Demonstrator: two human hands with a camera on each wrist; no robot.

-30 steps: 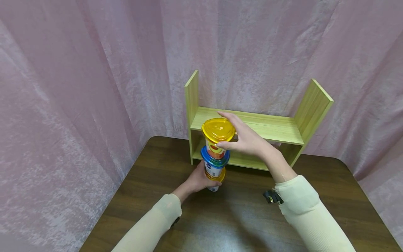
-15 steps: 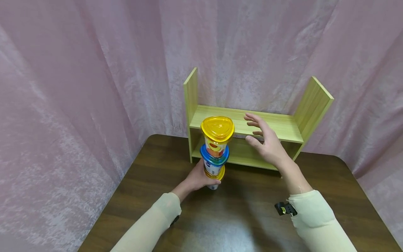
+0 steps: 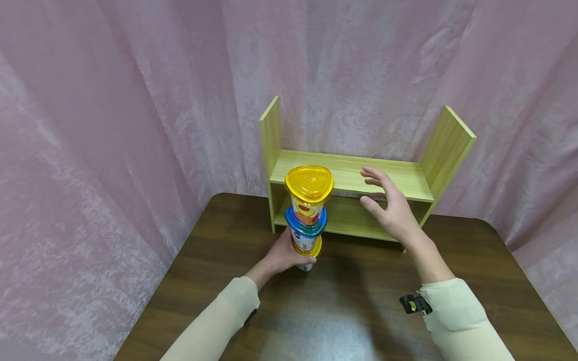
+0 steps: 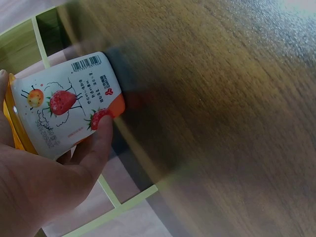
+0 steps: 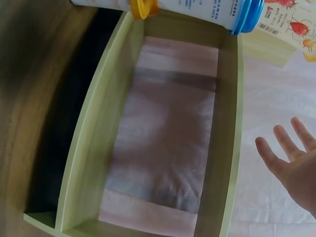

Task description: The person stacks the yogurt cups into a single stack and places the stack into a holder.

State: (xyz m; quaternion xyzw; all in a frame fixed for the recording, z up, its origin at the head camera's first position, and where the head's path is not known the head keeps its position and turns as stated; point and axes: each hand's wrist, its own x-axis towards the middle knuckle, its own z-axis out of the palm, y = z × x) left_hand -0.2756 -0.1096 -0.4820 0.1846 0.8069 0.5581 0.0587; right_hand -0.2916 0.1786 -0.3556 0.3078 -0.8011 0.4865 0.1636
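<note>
**Inspector:** Start at the hands. What does each one have?

**Assessor:** The left hand (image 3: 282, 255) is curled round the bottom cup (image 4: 61, 111) of a three-cup stack (image 3: 308, 215); the left wrist view shows thumb and fingers wrapped on its white, strawberry-printed wall. The right hand (image 3: 390, 208) holds nothing. Its fingers are spread and relaxed, just to the right of the stack and apart from it, in front of the shelf.

**Inspector:** And the stack itself?

**Assessor:** Upright on the worktop (image 3: 352, 311), near its far left part: yellow-lidded cup (image 3: 309, 193) on top, blue-lidded cup (image 3: 306, 231) in the middle, the gripped cup beneath. It leans slightly, so far as the head view shows.

**Inspector:** Which step do you judge to be in hand?

**Assessor:** Steadying a completed stack. My judgement: the top cup is seated and only the base is being braced.

**Inspector:** What would the next move require?

**Assessor:** A slow, even loosening of the left grip, with no sideways drag. The stack is tall and narrow at the foot, so a nudge could topple it.

**Inspector:** Surroundings?

**Assessor:** Dark wood-grain worktop with a glare patch near the front edge. A light green two-tier wooden shelf (image 3: 424, 185) stands behind the stack, both tiers bare. Pink crushed-velvet curtain (image 3: 113, 125) closes off the back and sides.
</note>
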